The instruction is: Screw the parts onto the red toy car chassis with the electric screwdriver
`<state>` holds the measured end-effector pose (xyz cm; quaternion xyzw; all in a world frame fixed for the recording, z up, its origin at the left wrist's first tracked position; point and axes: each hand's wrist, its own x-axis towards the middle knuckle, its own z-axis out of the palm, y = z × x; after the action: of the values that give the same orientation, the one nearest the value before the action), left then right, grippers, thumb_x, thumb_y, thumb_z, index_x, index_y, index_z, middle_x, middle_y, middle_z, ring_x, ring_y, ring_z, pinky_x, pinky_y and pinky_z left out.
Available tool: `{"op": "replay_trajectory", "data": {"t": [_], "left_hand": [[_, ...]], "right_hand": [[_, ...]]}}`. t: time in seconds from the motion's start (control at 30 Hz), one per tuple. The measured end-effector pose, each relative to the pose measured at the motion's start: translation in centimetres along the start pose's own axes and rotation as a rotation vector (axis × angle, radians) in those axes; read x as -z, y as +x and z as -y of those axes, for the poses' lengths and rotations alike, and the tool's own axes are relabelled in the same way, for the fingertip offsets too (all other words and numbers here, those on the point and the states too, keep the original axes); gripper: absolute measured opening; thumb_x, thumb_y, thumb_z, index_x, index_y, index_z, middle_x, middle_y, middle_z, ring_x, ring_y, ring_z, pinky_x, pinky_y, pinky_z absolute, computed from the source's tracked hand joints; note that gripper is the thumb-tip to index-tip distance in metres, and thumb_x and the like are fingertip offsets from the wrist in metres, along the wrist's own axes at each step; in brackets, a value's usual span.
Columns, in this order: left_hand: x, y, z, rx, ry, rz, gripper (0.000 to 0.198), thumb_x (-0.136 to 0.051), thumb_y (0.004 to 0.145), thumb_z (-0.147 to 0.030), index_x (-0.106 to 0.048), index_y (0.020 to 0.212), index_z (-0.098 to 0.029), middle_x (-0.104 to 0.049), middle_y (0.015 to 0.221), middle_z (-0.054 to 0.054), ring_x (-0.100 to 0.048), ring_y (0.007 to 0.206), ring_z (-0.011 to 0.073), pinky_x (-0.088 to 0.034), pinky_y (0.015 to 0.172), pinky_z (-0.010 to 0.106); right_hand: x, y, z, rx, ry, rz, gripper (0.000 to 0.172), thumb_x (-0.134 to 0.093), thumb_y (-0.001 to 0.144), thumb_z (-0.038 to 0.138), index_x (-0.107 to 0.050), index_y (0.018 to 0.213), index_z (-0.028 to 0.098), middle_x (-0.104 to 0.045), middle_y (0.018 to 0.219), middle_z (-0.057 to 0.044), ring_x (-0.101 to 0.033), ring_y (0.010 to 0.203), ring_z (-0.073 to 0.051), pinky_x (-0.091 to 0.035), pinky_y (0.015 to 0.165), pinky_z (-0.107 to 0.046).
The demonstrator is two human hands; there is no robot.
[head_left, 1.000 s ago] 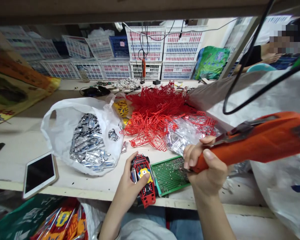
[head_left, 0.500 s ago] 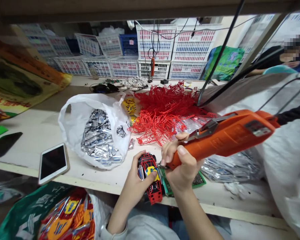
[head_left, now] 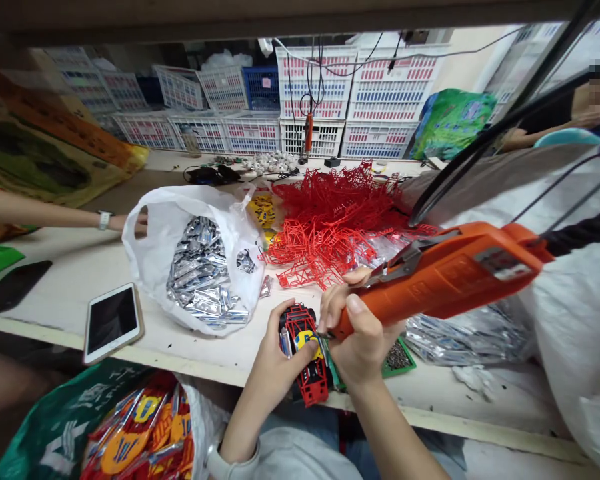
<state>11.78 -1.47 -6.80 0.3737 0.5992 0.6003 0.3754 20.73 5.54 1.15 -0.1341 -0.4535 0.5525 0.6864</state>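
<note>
1. Clasps a small toy car with a red plastic cage and a yellow piece on top (head_left: 304, 350) in the left hand (head_left: 273, 367), fingers curled round its side and thumb pressed on the top, at the near edge of the pale workbench (head_left: 70, 273).
2. Grips a long orange electric screwdriver (head_left: 445, 273) in the right hand (head_left: 363, 337), fist closed tight about its front end with the thumb laid over the barrel.
3. Brings the screwdriver's tip down onto the car's yellow piece, just right of the left thumb and apparently touching.
4. Has a green plastic tray of small dark screws (head_left: 399, 357) just right of the right hand and partly hidden under it.
5. Has a heap of red plastic cage frames (head_left: 335, 213) beyond both hands, and a white plastic bag of silver foil packets (head_left: 200, 267) up and left of the left hand.
6. Has a white-framed smartphone (head_left: 113, 320) lying flat, well left of the left hand.
7. Takes in another person's forearm with a wristwatch (head_left: 105, 219), touching the bag's far left side.
</note>
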Motion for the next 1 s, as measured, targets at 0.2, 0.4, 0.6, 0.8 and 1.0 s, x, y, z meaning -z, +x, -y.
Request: {"op": "replay_trajectory", "data": {"t": [0.2,0.4,0.6,0.8,1.0], "left_hand": [[-0.3,0.0,-0.4,0.004,-0.012,-0.016,0.067,-0.081,0.078,-0.037,-0.053,0.138,-0.023,-0.073,0.119,0.009,-0.073,0.107,0.0283,-0.059,0.094,0.039],[-0.4,0.2,-1.0,0.003,0.027,-0.064,0.072,-0.079,0.069,-0.036,-0.049,0.133,-0.020,-0.071,0.110,0.008,-0.073,0.100,0.0294,-0.058,0.092,0.043],[-0.2,0.3,-0.6,0.003,0.036,-0.039,0.073,-0.077,0.072,-0.041,-0.045,0.135,-0.021,-0.071,0.106,0.006,-0.073,0.095,0.0269,-0.058,0.089,0.043],[-0.3,-0.4,-1.1,0.019,0.018,-0.028,0.067,-0.075,0.083,-0.040,-0.046,0.141,-0.024,-0.072,0.118,0.005,-0.074,0.100,0.0233,-0.057,0.096,0.039],[-0.1,-0.1,-0.8,0.036,0.045,-0.026,0.067,-0.076,0.083,-0.040,-0.047,0.142,-0.025,-0.071,0.120,0.004,-0.073,0.102,0.0231,-0.056,0.100,0.039]], "right_hand": [[-0.3,-0.1,-0.1,0.014,-0.002,0.025,0.013,-0.064,0.086,0.019,-0.063,0.098,0.024,-0.053,0.052,0.010,-0.050,0.039,-0.010,-0.043,0.042,-0.021],[-0.1,-0.3,-0.9,0.000,-0.023,0.064,0.014,-0.069,0.082,0.018,-0.065,0.093,0.023,-0.053,0.052,0.010,-0.047,0.040,-0.010,-0.041,0.040,-0.021],[-0.5,-0.1,-1.1,0.000,-0.003,0.054,0.013,-0.069,0.083,0.020,-0.065,0.095,0.022,-0.054,0.051,0.010,-0.048,0.038,-0.010,-0.042,0.039,-0.021],[3.2,1.0,1.6,0.059,-0.077,0.002,0.012,-0.070,0.086,0.024,-0.070,0.097,0.019,-0.056,0.050,0.008,-0.049,0.037,-0.010,-0.040,0.037,-0.020],[9.0,1.7,3.3,0.159,-0.236,-0.125,0.010,-0.070,0.080,0.023,-0.069,0.090,0.018,-0.054,0.045,0.008,-0.047,0.033,-0.011,-0.040,0.037,-0.022]]}}
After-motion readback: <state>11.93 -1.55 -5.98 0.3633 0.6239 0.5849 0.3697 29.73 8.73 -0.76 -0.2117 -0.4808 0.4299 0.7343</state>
